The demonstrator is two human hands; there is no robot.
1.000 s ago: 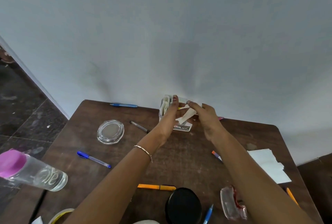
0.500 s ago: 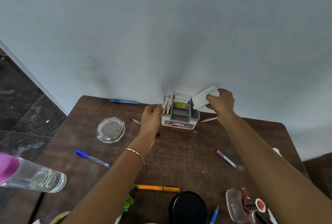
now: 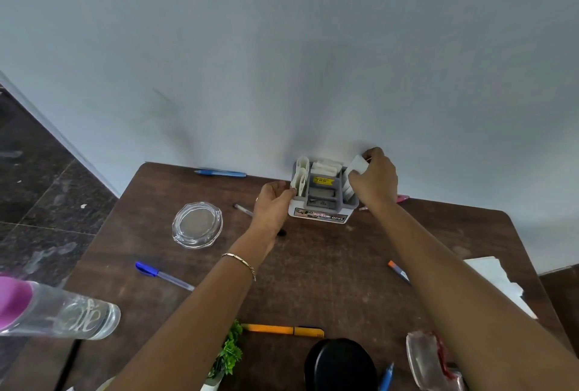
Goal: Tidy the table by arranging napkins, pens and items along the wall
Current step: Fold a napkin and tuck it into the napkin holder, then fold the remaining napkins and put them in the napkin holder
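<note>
Now R fingers (image 3: 356,177) pinch 1 napkin (image 3: 357,164); L fingers (image 3: 289,192) seemingly grip 1 organizer (image 3: 322,212).

Left hand (image 3: 273,202) and right hand (image 3: 374,182) reach forward, each curled in a grip.

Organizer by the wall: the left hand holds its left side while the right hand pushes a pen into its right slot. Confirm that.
Not quite. The right hand grips a folded white napkin, not a pen, at the right slot of the organizer. The left hand does hold its left side. The head view shows this.
</note>
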